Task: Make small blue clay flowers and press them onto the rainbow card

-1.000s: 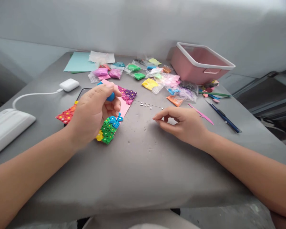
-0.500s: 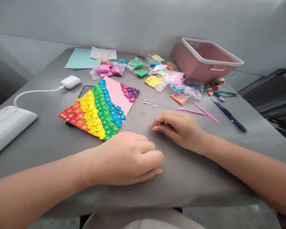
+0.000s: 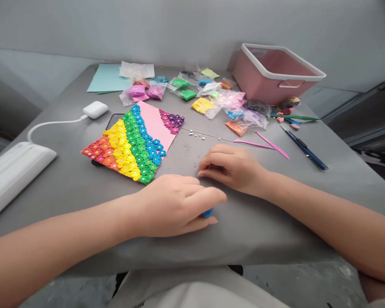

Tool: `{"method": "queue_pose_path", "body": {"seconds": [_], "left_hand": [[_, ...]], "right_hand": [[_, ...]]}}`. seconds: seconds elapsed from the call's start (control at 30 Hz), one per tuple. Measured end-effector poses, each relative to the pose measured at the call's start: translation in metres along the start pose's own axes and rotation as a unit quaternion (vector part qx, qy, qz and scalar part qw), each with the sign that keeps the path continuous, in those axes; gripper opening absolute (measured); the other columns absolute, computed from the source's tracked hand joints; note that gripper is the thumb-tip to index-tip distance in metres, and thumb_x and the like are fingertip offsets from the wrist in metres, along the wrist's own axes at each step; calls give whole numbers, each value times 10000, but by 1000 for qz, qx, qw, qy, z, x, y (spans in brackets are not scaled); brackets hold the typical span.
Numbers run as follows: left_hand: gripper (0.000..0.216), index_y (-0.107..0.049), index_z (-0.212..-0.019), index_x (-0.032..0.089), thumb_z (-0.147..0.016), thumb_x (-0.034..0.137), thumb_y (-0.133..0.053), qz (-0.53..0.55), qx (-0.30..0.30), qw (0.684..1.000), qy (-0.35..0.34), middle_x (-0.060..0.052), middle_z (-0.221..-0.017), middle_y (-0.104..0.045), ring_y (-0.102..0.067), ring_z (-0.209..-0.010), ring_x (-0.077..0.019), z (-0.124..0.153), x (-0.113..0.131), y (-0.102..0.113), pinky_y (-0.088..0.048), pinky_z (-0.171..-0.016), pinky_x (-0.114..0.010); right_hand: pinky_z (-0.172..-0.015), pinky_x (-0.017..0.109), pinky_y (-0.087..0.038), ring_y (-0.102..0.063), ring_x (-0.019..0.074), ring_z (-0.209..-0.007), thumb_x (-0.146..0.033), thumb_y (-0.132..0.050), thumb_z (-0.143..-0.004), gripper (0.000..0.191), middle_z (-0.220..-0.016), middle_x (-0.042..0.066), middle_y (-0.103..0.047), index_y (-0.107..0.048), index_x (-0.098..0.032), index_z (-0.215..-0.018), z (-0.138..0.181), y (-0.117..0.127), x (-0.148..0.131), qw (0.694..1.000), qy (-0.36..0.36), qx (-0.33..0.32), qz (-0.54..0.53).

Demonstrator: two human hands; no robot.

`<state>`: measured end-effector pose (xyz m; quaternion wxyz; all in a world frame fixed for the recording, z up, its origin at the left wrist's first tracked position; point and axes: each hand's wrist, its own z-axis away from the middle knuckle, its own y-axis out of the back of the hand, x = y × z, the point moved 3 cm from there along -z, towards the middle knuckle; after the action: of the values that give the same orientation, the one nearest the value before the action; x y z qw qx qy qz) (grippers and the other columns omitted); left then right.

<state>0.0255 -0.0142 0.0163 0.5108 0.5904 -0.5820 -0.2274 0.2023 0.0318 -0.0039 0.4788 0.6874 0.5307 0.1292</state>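
Observation:
My left hand (image 3: 176,205) is curled around a lump of blue clay (image 3: 207,213), which shows between thumb and index finger. Close beside it, my right hand (image 3: 229,168) rests on the table with fingers bent and pinched together; whatever they hold is hidden. Just beyond my left hand lies a pink board (image 3: 152,117) covered with bands of small clay flowers (image 3: 131,147) in red, orange, yellow, green, blue and purple. A bare pink strip separates the blue flowers from the purple corner. Tiny white balls (image 3: 195,135) lie near a thin metal rod (image 3: 208,136) beyond my right hand.
Bags of coloured clay (image 3: 202,105) are spread across the back. A pink basket (image 3: 269,81) stands at the back right. Pink plastic tools (image 3: 272,145) and a dark blue craft knife (image 3: 304,147) lie on the right. A white earphone case (image 3: 95,110) and cable are at left.
My left thumb and index finger have parted slightly, and the blue clay between them has come into view. My right hand stays pinched at nearly the same place; the view has shifted slightly.

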Motion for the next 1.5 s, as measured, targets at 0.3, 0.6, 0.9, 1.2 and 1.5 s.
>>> {"method": "queue_pose_path", "body": {"seconds": [0.3,0.6,0.9,1.2,1.5], "left_hand": [[255,-715,-910,200,-878,454,-710,187,181,920,291,-15,-894,-723,-608,-710,-119,-25,-36,40,-481,-648,-236],[320,-688,-1095,175,-863,388,-744,322,177,857,362,-64,-1149,-750,-707,-1063,-193,-9,-59,18,-569,-912,-284],[340,-707,-1083,203,-827,404,-804,390,161,810,407,-46,-1158,-775,-723,-1093,-213,-5,-50,18,-578,-939,-300],[458,-591,-1195,207,-826,341,-825,511,103,779,348,-28,-1050,-784,-746,-1011,-165,-7,-44,10,-587,-854,-243],[467,-573,-1192,189,-833,371,-810,475,114,806,333,-10,-888,-732,-722,-858,-152,-9,-44,9,-574,-754,-256]], "right_hand": [[-699,238,-535,-661,139,-742,-241,-653,-959,113,-802,38,-718,-699,-178,-878,1,-2,-6,998,43,-9,-55],[-852,256,-573,-694,146,-941,-177,-676,-936,148,-1035,88,-736,-778,-177,-1043,1,1,-4,989,1,-97,-109],[-612,211,-541,-648,92,-673,-210,-710,-914,32,-807,18,-721,-727,-192,-892,-3,17,-4,986,-77,46,-139],[-613,275,-564,-640,122,-723,-223,-718,-921,129,-886,36,-655,-744,-262,-1041,0,20,-15,988,45,145,2],[-624,254,-539,-621,101,-715,-124,-731,-886,120,-839,16,-631,-717,-225,-950,-3,22,-22,987,53,151,10]]}}
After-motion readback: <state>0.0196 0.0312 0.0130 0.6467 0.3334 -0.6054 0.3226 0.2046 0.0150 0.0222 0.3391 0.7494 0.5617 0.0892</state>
